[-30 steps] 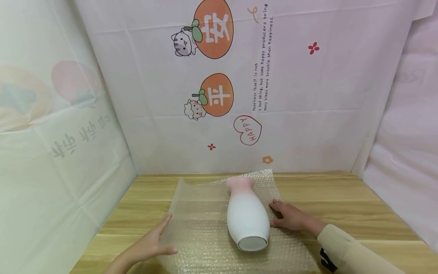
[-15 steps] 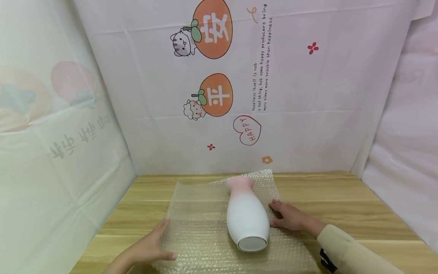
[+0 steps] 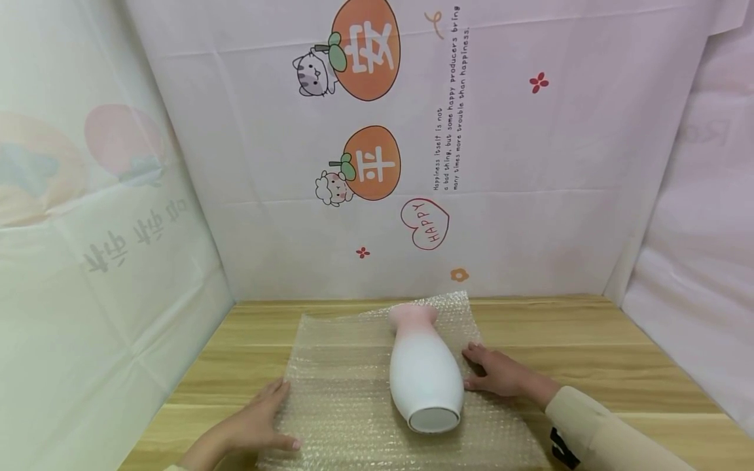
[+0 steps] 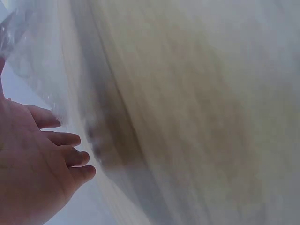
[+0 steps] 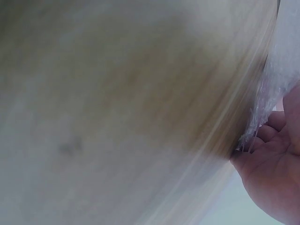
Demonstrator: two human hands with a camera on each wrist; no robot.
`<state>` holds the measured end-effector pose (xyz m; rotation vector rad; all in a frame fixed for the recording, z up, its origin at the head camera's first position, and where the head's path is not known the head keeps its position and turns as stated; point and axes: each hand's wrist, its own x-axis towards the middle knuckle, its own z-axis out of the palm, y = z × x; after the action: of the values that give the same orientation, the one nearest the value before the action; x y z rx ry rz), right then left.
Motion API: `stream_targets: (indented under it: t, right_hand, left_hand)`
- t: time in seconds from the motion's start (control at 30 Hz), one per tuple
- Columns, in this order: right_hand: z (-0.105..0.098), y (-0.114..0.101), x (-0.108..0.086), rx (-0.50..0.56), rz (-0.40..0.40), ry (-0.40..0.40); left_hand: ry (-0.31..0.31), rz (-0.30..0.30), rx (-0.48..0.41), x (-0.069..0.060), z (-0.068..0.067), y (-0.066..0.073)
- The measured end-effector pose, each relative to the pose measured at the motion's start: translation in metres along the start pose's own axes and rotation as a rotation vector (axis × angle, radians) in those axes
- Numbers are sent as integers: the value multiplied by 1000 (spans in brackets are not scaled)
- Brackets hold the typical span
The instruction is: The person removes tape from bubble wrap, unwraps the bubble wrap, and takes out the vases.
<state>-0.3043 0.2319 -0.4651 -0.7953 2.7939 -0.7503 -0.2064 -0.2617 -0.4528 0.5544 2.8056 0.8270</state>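
A vase (image 3: 427, 383), white with a pink neck, lies on its side on a sheet of clear bubble wrap (image 3: 347, 392). Its base faces the near side and its neck points away. At the sheet's left edge is my left hand (image 3: 256, 418), thumb apart from extended fingers. In the left wrist view that hand (image 4: 37, 154) has loosely bent fingers close to the plastic. My right hand (image 3: 497, 373) rests over the sheet's right edge beside the vase, fingers and thumb spread. The right wrist view shows this hand (image 5: 276, 164) touching the wrap's edge, with its fingertips partly hidden.
The wood-grain table (image 3: 589, 366) extends on both sides of the sheet. White printed cloth (image 3: 501, 216) hangs behind it, with more cloth at left and right. A black strap (image 3: 563, 450) shows below the right sleeve.
My left hand has moved slightly down and toward me. The left side of the bubble wrap has lowered and flattened onto the table. My right hand and the vase stay where they were.
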Motion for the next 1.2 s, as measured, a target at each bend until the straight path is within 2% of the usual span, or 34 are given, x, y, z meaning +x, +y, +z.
stream_targets:
  t: [0.2, 0.53, 0.77, 1.2]
  right_hand:
    - [1, -1, 0, -1, 6, -7]
    - [0, -2, -1, 8, 17, 0]
    - [0, -1, 0, 6, 27, -6]
    - [0, -1, -1, 0, 26, -3]
  left_hand:
    - [-22, -15, 9, 1, -1, -7]
    - [-75, 50, 52, 4, -6, -11]
    - [-109, 29, 48, 6, -7, -13]
    - [-114, -1, 59, 6, -6, -8]
